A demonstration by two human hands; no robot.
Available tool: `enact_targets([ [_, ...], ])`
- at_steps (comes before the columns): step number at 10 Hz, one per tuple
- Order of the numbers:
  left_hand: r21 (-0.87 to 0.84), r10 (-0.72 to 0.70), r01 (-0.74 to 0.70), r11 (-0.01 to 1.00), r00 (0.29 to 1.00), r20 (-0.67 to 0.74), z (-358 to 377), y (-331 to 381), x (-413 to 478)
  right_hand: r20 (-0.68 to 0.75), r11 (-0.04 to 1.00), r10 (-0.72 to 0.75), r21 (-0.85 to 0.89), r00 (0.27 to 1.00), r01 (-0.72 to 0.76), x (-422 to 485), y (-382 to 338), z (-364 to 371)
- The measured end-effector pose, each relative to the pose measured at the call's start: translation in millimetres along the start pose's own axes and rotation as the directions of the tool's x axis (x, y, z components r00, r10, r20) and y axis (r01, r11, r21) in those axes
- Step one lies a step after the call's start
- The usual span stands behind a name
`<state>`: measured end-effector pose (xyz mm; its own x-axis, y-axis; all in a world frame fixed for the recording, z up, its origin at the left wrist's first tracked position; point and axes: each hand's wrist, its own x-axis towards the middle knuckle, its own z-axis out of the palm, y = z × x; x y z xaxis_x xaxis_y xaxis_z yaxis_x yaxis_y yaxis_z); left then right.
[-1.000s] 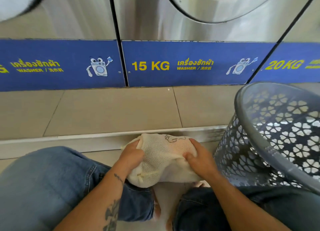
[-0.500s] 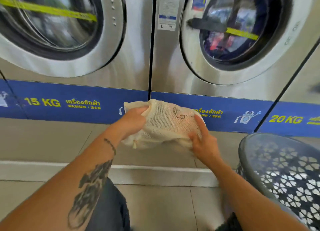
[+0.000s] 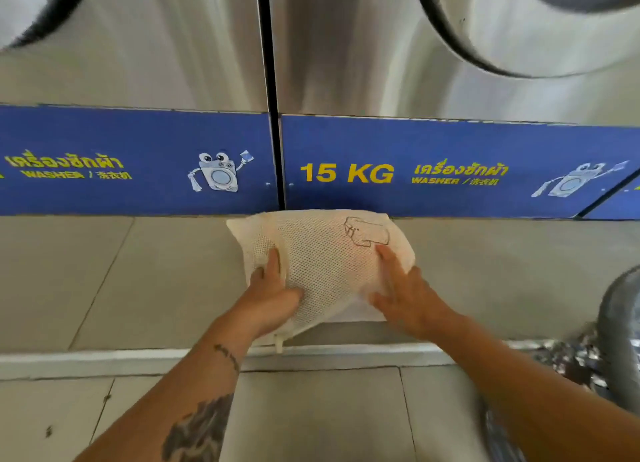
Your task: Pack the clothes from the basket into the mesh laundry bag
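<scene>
The cream mesh laundry bag (image 3: 325, 253), stuffed full and marked with a small line drawing, lies on the raised tiled step (image 3: 138, 281) in front of the washers. My left hand (image 3: 270, 290) holds the bag's near left end, one finger stretched over the mesh and the others tucked into the fabric. My right hand (image 3: 405, 288) lies flat on the bag's near right side with fingers spread. A zip pull hangs from the bag over the step's edge. The grey perforated basket (image 3: 620, 323) shows, blurred, at the right edge; its inside is out of view.
Two steel washing machines (image 3: 173, 45) with blue "15 KG" panels (image 3: 346, 174) stand right behind the bag. A pale kerb (image 3: 104, 357) marks the step's front edge, with lower floor tiles (image 3: 311, 420) beneath my forearms.
Both hands carried the bag from my lap up and forward, then set it down on the step. My right hand went from gripping to lying flat. The view tilted back down.
</scene>
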<state>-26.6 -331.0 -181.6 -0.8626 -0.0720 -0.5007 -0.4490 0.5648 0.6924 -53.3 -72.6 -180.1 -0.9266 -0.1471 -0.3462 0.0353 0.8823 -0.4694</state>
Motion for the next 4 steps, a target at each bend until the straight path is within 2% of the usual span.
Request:
enact_targets([
  [1, -0.027, -0.052, 0.050, 0.998, 0.992, -0.112, 13, 14, 12, -0.007, 0.994, 0.025, 0.105, 1.000, -0.024, 11, 1, -6],
  [2, 0.187, -0.096, 0.098, 0.977, 0.995, -0.020, 0, 18, 9, 0.074, 0.989, 0.049, 0.133, 0.996, -0.058, 3, -10, -15],
  [3, 0.466, -0.184, 0.126, 0.876, 0.980, 0.080, -49, 51, -4, 0.187, 0.980, 0.165, 0.083, 0.968, -0.183, -7, -29, -48],
  [4, 0.662, -0.119, 0.073, 0.746, 0.993, 0.025, -93, 93, -31, 0.237, 0.971, 0.231, 0.001, 0.944, -0.238, -19, -63, -101],
])
